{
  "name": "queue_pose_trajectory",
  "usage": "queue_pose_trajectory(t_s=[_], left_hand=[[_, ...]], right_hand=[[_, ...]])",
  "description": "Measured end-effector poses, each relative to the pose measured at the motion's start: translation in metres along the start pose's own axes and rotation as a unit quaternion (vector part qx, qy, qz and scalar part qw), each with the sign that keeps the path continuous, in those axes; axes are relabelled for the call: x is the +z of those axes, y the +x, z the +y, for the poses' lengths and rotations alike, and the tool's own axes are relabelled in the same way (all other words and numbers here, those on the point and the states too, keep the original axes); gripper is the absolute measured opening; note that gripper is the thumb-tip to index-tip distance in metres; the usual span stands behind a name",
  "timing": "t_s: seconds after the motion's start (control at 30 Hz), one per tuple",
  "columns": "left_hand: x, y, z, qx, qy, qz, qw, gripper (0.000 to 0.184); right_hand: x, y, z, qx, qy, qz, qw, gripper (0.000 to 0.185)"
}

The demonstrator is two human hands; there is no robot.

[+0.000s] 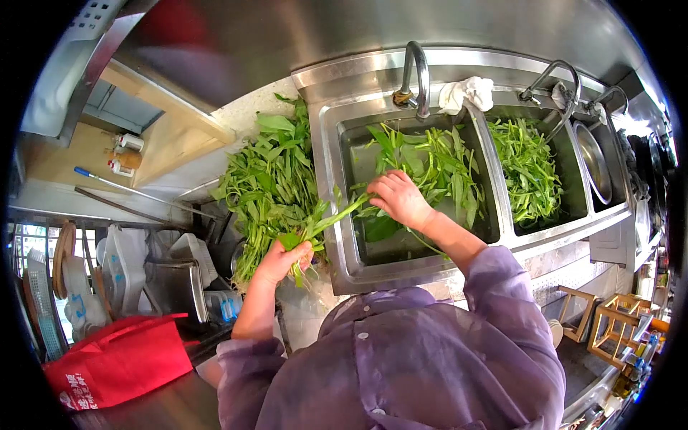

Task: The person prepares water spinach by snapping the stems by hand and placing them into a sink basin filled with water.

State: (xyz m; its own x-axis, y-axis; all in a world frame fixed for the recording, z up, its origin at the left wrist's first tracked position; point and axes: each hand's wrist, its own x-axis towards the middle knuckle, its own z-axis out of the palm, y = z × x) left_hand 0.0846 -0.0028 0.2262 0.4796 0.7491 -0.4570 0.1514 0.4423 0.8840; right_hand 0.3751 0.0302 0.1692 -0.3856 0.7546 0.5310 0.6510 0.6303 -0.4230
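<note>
A few green stems (348,209) stretch slantwise from the left hand (284,262) to the right hand (403,199), over the sink rim (326,154). A thick leafy heap (269,172) lies beside it; loose greens (448,161) spread in the left basin (360,161), a denser pile (527,172) in the middle basin (570,179).

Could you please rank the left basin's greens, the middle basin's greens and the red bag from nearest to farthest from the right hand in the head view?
1. Left basin's greens: immediately beside the right hand.
2. Middle basin's greens: farther right, past the divider.
3. Red bag: far lower left.
</note>
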Motion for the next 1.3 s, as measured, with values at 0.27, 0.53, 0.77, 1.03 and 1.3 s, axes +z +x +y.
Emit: queue_pose_trajectory(t_s=[0.27,0.53,0.77,1.03,1.3], left_hand=[[-0.008,0.016,-0.015,-0.033,-0.189,-0.026,0.981,0.032],[0.029,0.039,-0.014,-0.080,-0.220,-0.044,0.971,0.027],[0.021,0.037,-0.012,-0.093,-0.196,-0.082,0.973,0.036],[0.029,0.051,-0.012,-0.112,-0.247,-0.080,0.959,0.032],[0.070,0.073,0.008,-0.077,-0.175,-0.118,0.974,0.032]], right_hand=[[0.010,-0.011,-0.003,0.049,0.009,0.005,0.999,0.014],[0.030,-0.028,0.044,0.440,0.187,0.186,0.858,0.015],[-0.028,-0.012,0.042,0.145,-0.088,0.108,0.980,0.017],[-0.003,-0.015,-0.002,0.178,0.211,-0.014,0.961,0.017],[0.032,-0.030,0.051,0.630,0.459,0.304,0.548,0.026]])
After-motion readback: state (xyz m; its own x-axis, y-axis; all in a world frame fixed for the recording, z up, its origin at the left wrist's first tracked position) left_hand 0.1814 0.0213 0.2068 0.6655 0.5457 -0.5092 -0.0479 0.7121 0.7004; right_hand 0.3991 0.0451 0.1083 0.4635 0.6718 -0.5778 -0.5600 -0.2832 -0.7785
